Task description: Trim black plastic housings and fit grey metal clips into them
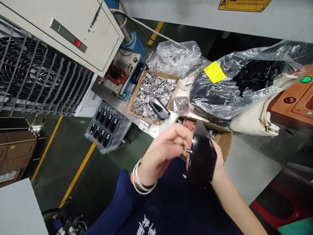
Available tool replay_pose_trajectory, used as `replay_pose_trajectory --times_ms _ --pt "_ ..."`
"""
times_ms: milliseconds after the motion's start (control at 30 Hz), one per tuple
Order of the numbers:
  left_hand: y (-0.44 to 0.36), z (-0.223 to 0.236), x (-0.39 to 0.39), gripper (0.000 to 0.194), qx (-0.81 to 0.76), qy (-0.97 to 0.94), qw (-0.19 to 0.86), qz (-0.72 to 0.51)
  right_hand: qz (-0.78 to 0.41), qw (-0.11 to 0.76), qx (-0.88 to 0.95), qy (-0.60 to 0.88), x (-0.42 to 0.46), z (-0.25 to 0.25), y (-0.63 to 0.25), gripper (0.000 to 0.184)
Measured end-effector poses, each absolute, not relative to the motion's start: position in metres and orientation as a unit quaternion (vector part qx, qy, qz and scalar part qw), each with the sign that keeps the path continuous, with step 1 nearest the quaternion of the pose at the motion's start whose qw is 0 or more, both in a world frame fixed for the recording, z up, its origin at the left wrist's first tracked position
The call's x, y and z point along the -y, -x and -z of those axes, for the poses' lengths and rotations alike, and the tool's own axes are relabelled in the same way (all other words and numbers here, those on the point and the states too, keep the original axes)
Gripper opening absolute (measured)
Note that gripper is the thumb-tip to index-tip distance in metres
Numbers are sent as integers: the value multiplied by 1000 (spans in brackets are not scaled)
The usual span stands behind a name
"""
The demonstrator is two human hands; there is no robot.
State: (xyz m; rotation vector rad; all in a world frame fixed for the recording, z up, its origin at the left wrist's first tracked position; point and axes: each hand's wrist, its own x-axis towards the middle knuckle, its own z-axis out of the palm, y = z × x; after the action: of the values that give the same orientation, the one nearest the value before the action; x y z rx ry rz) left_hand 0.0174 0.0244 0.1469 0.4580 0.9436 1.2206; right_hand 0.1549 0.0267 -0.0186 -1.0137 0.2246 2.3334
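In front of my chest, my right hand (218,156) grips a black plastic housing (201,156) from behind, with most of its fingers hidden by the part. My left hand (163,151), with white bangles at the wrist, is closed at the housing's left side. Its fingertips pinch a small metal pin (188,151) against that face. Beyond my hands a cardboard tray (130,109) holds a heap of small grey metal pieces (149,94). Another black housing (159,108) lies on top of the heap. Near it sits a bag of small screws (181,105).
An open cardboard box (225,138) stands just behind the housing. A clear bag of black parts (256,76) with a yellow note lies at right. At left are a press fixture (117,76), a stack of clear trays (105,127) and a fan grille (44,71).
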Motion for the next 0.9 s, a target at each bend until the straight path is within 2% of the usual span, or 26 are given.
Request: replay_pose_trajectory --times_ms 167,433,500,633,700,900 --pt "-10 -149 -43 14 -470 -192 660 -554 -872 284 -169 362 -23 3 -157 18" --pt "-9 -145 -48 19 -467 -158 663 -563 -810 254 -303 432 -29 -28 -163 54" --pt "-9 -142 -45 29 -467 -167 669 -554 -811 275 -294 424 -28 -27 -165 52" --pt "-13 -135 -37 65 -473 -214 679 -519 -816 338 -255 393 -24 -21 -171 38" --pt "-16 -134 -33 73 -478 -245 673 -509 -805 359 -258 396 -23 -21 -172 38" --pt "-18 -138 -29 57 -514 -253 638 -515 -784 366 -287 411 -28 -31 -174 46"
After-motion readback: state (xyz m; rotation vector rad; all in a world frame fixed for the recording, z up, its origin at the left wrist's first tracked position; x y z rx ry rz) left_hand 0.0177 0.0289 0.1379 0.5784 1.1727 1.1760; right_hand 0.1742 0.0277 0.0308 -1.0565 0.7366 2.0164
